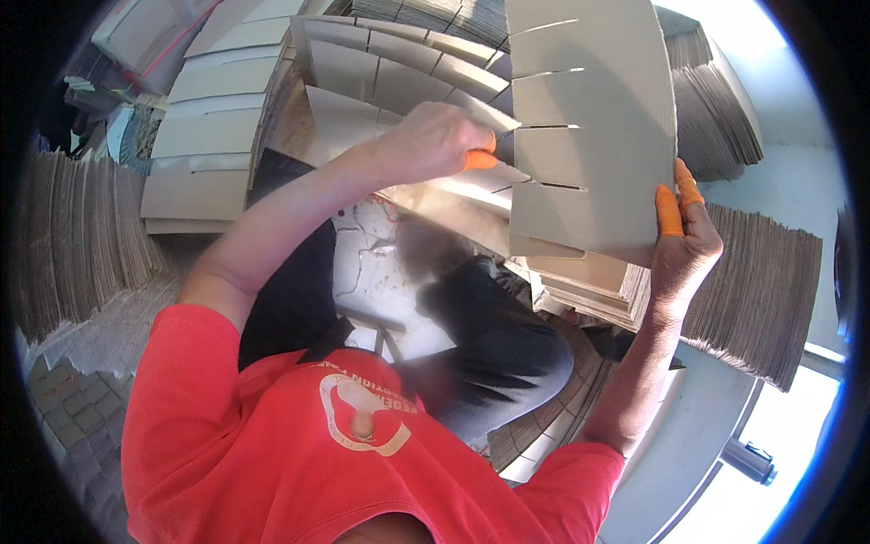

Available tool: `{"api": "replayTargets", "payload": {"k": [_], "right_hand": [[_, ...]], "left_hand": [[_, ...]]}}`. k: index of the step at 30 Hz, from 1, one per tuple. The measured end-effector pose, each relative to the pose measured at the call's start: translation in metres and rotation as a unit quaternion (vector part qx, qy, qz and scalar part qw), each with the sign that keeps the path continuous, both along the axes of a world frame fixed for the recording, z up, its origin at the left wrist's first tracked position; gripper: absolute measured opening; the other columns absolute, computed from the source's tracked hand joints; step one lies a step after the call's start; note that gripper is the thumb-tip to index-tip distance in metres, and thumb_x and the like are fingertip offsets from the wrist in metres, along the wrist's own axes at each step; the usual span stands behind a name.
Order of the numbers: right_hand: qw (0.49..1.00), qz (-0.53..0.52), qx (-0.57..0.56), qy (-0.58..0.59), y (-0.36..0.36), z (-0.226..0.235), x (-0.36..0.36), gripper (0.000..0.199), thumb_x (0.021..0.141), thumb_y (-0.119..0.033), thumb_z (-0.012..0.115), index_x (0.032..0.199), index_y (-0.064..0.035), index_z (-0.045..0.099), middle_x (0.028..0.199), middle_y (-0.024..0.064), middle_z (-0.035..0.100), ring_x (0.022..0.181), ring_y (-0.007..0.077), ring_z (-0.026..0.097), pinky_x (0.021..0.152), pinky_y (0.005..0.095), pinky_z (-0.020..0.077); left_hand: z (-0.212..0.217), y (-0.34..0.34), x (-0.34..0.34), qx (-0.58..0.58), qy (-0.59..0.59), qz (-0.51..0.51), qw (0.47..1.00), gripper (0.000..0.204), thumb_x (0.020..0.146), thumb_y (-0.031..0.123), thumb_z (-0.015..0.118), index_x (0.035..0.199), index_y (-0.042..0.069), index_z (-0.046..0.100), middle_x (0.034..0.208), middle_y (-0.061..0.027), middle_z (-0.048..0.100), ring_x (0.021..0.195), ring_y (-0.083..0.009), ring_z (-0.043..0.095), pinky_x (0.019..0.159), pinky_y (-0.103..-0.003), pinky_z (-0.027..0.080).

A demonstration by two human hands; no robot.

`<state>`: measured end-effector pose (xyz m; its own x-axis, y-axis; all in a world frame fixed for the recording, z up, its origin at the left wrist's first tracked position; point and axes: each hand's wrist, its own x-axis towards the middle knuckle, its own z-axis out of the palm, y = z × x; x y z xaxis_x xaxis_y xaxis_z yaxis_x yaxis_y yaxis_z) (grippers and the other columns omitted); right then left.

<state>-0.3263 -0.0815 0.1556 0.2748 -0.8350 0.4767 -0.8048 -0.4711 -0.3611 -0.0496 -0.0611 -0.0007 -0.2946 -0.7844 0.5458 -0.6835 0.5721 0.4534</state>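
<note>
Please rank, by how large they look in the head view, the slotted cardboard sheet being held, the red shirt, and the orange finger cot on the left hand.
1. Red shirt, though it lies nearest the camera, which inflates it.
2. Slotted cardboard sheet, held at its edge by the right hand.
3. Orange finger cot on the left hand, by far the smallest.

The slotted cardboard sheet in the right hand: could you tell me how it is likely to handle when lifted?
The slotted sheet probably stays fairly stiff: the right hand holds it upright by one edge. It seems light, pinched by fingertips only. Its cut slots may flex or tear where the left hand pushes a strip in.
</note>
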Motion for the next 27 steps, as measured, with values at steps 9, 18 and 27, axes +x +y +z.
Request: {"api": "replayTargets", "payload": {"k": [9,18,27], "right_hand": [[0.998,0.053,0.032,0.010,-0.007,-0.008,0.003,0.035,0.090,-0.001,0.065,0.125,-0.0043,0.065,0.102,0.0099,0.073,0.090,0.0071,0.065,0.079,0.0238,0.0519],[0.997,0.061,0.026,0.031,0.001,-0.013,-0.002,0.036,0.091,-0.005,0.065,0.127,-0.0017,0.062,0.099,0.0137,0.073,0.086,0.0070,0.064,0.074,0.0248,0.0518],[0.995,0.086,0.047,-0.021,0.009,-0.002,0.006,0.039,0.087,0.003,0.066,0.125,0.0013,0.062,0.103,0.0127,0.073,0.089,0.0084,0.062,0.077,0.0251,0.0508]], "left_hand": [[0.008,-0.032,0.028,0.062,-0.093,0.109,0.988,0.015,0.082,0.019,0.069,0.081,0.005,0.068,0.073,-0.0152,0.065,0.075,-0.0350,0.064,0.069,-0.045,0.052],[0.035,-0.082,0.058,-0.029,0.002,0.170,0.985,0.020,0.082,0.021,0.072,0.089,0.003,0.069,0.079,-0.0182,0.066,0.078,-0.0346,0.067,0.068,-0.045,0.050],[0.013,-0.142,0.072,0.060,-0.170,0.177,0.968,0.010,0.073,-0.003,0.059,0.081,0.001,0.062,0.087,-0.0175,0.066,0.092,-0.0369,0.066,0.072,-0.047,0.051]]}}
